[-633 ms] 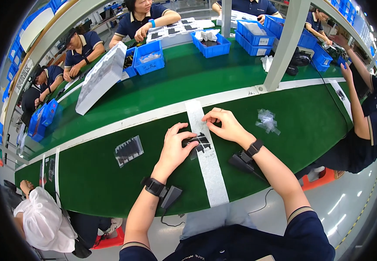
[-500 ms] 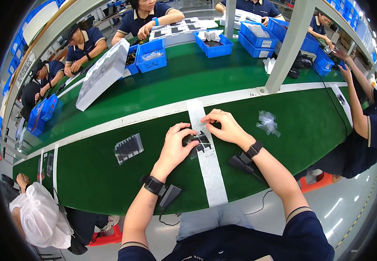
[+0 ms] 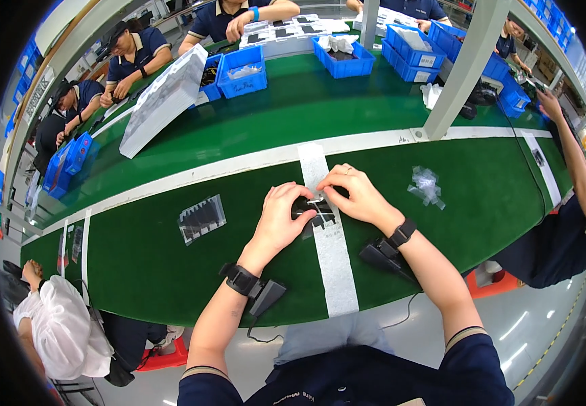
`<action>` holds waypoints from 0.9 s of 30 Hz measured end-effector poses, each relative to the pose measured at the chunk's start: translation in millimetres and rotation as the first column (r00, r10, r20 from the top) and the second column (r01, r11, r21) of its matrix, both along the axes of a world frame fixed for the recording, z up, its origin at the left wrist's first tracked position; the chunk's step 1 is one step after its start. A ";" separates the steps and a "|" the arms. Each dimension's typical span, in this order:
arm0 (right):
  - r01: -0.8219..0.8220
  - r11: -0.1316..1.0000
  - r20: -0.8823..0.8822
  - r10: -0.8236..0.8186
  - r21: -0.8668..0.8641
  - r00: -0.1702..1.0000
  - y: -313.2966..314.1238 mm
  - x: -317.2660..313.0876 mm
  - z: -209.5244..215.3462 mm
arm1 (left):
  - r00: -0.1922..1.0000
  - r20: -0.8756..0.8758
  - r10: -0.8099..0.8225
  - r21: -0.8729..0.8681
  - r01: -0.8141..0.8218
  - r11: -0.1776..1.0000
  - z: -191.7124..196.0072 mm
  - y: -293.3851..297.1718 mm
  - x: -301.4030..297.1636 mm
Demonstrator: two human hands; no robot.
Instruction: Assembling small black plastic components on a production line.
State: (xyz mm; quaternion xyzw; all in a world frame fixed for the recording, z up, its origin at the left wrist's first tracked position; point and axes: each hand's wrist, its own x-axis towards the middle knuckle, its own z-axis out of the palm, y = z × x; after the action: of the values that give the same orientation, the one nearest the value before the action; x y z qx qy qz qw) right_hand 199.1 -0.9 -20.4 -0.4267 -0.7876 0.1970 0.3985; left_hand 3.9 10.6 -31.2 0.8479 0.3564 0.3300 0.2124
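A small flat black part (image 3: 320, 218) with clear film edges lies over a white strip (image 3: 335, 271) that runs across the green mat. My left hand (image 3: 278, 218) is closed on its left side, thumb in front and fingers curled behind. At the upper edge of the part, my right hand (image 3: 357, 194) has thumb and index finger pinched together. A small pale piece shows beside those fingertips; whether they grip it, I cannot make out. To the left lies a clear sheet of black pieces (image 3: 202, 220). Right of my hands is a crumpled heap of clear film (image 3: 427, 187).
Dark devices (image 3: 266, 296) with cables sit by both wrists. Across the bench stand blue bins (image 3: 242, 80), a tilted white foam tray (image 3: 161, 101) and a grey post (image 3: 465, 71). Co-workers sit along the far side and at both ends.
My right fingertips have come down from just beyond the black part to its upper edge, where a pale piece now shows. My left hand keeps its hold. The whole view has shifted slightly.
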 end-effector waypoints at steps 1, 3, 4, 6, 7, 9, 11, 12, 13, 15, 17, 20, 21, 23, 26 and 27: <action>0.007 1.000 0.014 -0.007 0.024 1.000 -0.1 -1.1 2.6 | 1.000 -0.004 -0.002 -0.008 0.002 1.000 0.9 -1.3 -1.6; 0.023 0.999 0.019 -0.024 0.024 1.000 1.4 -2.2 3.5 | 1.000 0.004 0.009 -0.038 -0.009 0.999 10.1 -1.5 -1.1; 0.008 0.999 -0.019 -0.007 0.045 1.000 2.3 -2.0 -0.5 | 1.000 0.003 0.004 -0.059 -0.004 0.998 13.3 -3.2 -0.1; 0.005 0.999 -0.025 -0.004 0.043 1.000 1.7 -2.9 -0.9 | 1.000 -0.005 0.005 -0.035 -0.006 0.999 6.5 -0.8 -0.4; 0.004 0.999 -0.035 -0.003 0.044 0.999 1.8 -2.1 -0.8 | 1.000 -0.018 0.004 -0.009 -0.004 1.000 4.3 -0.6 0.3; 0.011 0.999 -0.024 -0.010 0.044 1.000 -0.3 -1.0 -0.4 | 1.000 -0.003 0.011 -0.008 -0.011 1.000 2.8 -3.3 2.3; 0.034 0.998 0.015 -0.035 0.058 0.999 0.8 -2.6 0.4 | 1.000 0.004 0.008 -0.009 -0.008 1.000 3.0 -2.6 -1.8; 0.027 0.998 0.010 -0.027 0.048 1.000 2.6 -1.7 2.6 | 1.000 -0.004 0.001 -0.018 -0.001 1.000 4.6 -0.4 -1.5; 0.019 0.999 0.004 -0.019 0.039 1.000 2.6 -2.4 3.5 | 1.000 -0.012 -0.006 -0.027 0.006 1.000 5.5 -0.4 -2.0; 0.003 0.999 -0.030 -0.002 0.041 1.000 1.9 -3.9 -2.8 | 1.000 -0.012 -0.002 -0.034 0.001 0.999 5.1 -2.3 -2.2; -0.019 0.999 -0.060 0.021 0.048 0.998 1.6 -0.8 -4.0 | 0.999 0.002 -0.050 0.015 0.049 0.999 3.6 0.2 0.1; -0.021 1.000 -0.057 0.022 0.024 0.998 1.8 -1.0 -2.9 | 0.999 0.029 -0.030 -0.009 0.030 1.000 1.7 -1.0 0.9; -0.012 0.999 -0.027 0.013 0.030 1.000 2.0 -0.4 -2.2 | 0.999 0.025 -0.031 -0.017 0.031 0.999 1.9 -2.6 -0.9; 0.002 1.000 0.006 -0.002 0.019 1.000 1.7 -2.8 -0.3 | 1.000 -0.006 0.005 -0.040 -0.005 0.999 4.0 -3.7 -4.4; -0.022 1.000 -0.020 0.023 0.019 1.000 3.1 -3.5 -1.9 | 1.000 -0.012 0.004 -0.039 -0.005 0.999 0.5 -1.1 -3.3; -0.031 0.999 -0.021 0.031 0.008 0.999 2.7 -2.9 -2.2 | 1.000 -0.008 -0.007 -0.032 0.006 0.999 0.4 -1.6 -2.8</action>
State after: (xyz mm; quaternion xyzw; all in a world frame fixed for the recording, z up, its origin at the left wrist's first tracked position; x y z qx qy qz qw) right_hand 196.2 1.8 -22.6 -0.4108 -0.7905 0.2047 0.4055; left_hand 1.1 9.0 -30.8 0.8470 0.3597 0.3201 0.2255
